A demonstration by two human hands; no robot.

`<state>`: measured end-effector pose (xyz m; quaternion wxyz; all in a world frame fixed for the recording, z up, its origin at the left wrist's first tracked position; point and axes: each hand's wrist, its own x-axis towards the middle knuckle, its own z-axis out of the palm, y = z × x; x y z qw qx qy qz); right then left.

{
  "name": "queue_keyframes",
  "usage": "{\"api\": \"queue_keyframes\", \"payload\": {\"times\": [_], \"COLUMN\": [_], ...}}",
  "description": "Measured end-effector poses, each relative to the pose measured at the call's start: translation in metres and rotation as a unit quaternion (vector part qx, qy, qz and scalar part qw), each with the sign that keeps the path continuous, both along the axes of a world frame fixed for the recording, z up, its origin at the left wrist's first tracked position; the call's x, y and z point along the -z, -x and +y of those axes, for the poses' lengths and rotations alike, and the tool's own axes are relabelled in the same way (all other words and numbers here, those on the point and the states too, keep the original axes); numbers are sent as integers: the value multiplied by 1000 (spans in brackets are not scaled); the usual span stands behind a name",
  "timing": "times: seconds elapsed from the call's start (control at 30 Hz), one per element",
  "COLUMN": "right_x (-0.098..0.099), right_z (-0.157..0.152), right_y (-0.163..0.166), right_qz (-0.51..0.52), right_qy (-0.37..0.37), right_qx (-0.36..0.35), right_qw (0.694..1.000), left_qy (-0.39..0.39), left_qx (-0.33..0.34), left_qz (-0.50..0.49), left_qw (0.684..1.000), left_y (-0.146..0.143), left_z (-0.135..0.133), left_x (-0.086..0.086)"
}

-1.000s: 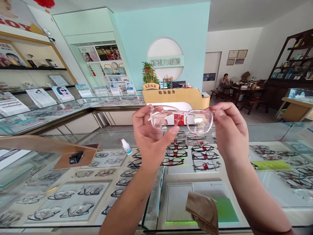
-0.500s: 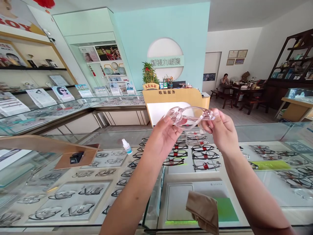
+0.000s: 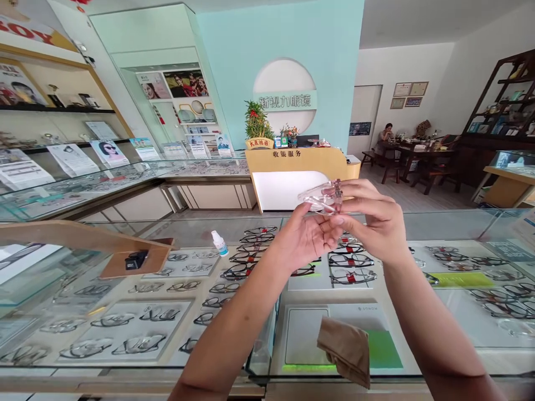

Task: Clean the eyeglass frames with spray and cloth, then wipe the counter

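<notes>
A pair of clear, pinkish eyeglasses (image 3: 321,196) is held up in front of me, above the glass counter. The frame is turned edge-on, with its temples partly folded. My right hand (image 3: 371,217) grips one end of it between thumb and fingers. At the other side, my left hand (image 3: 307,236) has its thumb against the frame and its fingers curled beneath it. Both hands are close together. Below them, rows of dark-framed eyeglasses (image 3: 351,260) lie inside the display case.
A brown cloth (image 3: 346,348) lies on the glass counter (image 3: 263,367) near its front edge. A small white bottle (image 3: 219,244) stands on the left part, near a wooden stand (image 3: 137,257). Beyond are a cashier desk (image 3: 301,159) and a seated person (image 3: 387,136).
The eyeglasses have turned from spread between both hands to edge-on with temples drawn in. My hands have come closer together, and the right hand's fingers now reach over the frame.
</notes>
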<state>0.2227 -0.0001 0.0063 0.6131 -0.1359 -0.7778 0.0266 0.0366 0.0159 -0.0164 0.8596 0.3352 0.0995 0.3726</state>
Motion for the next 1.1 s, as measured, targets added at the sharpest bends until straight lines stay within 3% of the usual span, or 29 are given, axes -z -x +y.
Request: {"api": "queue_keyframes", "payload": {"times": [0.13,0.27,0.4,0.5,0.63,0.8,0.87,0.97,1.1], "right_x": [1,3,11,24,56,96,104,111,124], "right_z": [2,8,14,21,49,131,167,210,246], "right_y": [-3,-4,6,21,46,93,121,166,215], "right_qz": [4,13,-8,-40,-89,-197,-299,-454,-526], "right_qy": [-5,18,66,93,134,172,175,186,186], "right_qx": [-5,6,26,36,54,97,137,184,190], "right_qw": [1000,1000,997,994,986,960,928,852,808], "left_qy": [-20,-99,-192,-216,-199,-209,-216,-222,-256], "left_qx": [27,63,312,456,512,549,547,543,553], "left_qz": [60,204,308,310,265,237,222,200,181], "left_qw": [998,972,878,806,792,774,778,785,771], "left_y": [-9,-7,4,6,1,-4,-5,-6,-8], "left_z": [11,11,0,1,10,15,16,18,19], "left_x": [24,81,147,178,190,198,206,215,213]}}
